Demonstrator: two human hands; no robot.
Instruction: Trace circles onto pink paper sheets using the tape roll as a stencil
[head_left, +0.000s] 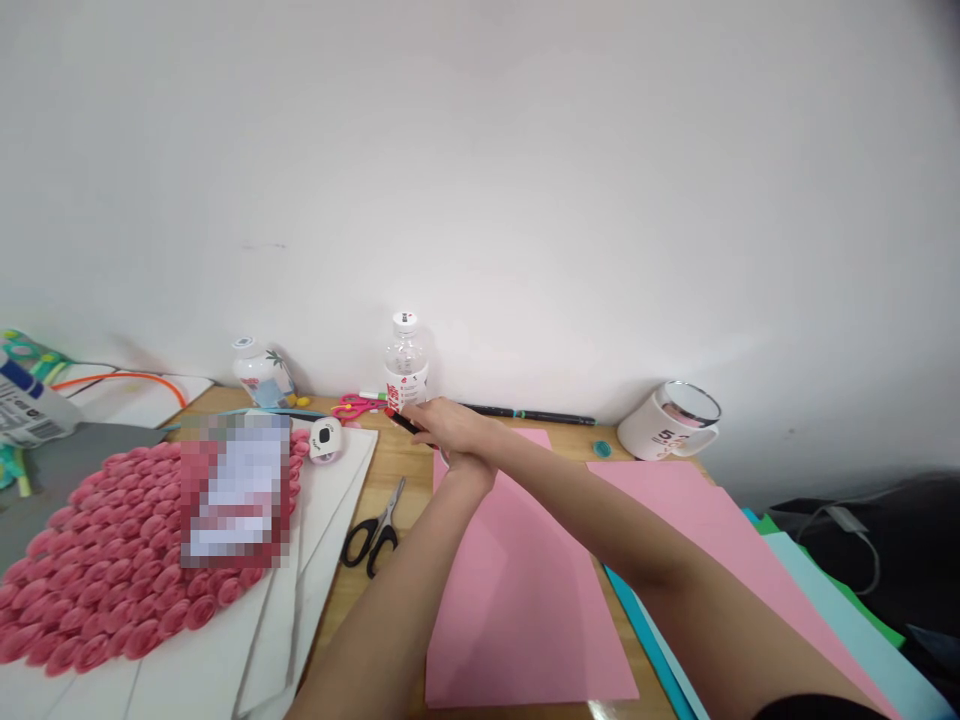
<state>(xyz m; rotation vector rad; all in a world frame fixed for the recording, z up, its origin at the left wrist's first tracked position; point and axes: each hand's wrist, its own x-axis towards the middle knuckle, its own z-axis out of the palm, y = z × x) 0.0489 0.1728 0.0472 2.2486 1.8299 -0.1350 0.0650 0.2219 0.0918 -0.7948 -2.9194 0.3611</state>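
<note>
A sheet of pink paper [525, 600] lies in front of me on the wooden table. My right hand [448, 424] reaches across to the far left corner of the sheet, its fingers closed round a dark pen [407, 424] with a red end. Crossed under my right wrist is my left hand [471, 472], mostly covered, so its fingers do not show. A small white curved edge peeks out beside it; I cannot tell what it belongs to. Just behind my right hand stands a clear bottle [406, 365]. Black-handled scissors [377, 535] lie left of the sheet.
On the left, pink paper rosettes [112, 560] cover a white board, with a blurred-out item on top. A white correction-tape-like case [326, 440], pink scissors [356, 404] and a white jar [261, 372] sit nearby. A mug [667, 420] and coloured sheets [720, 560] are at right.
</note>
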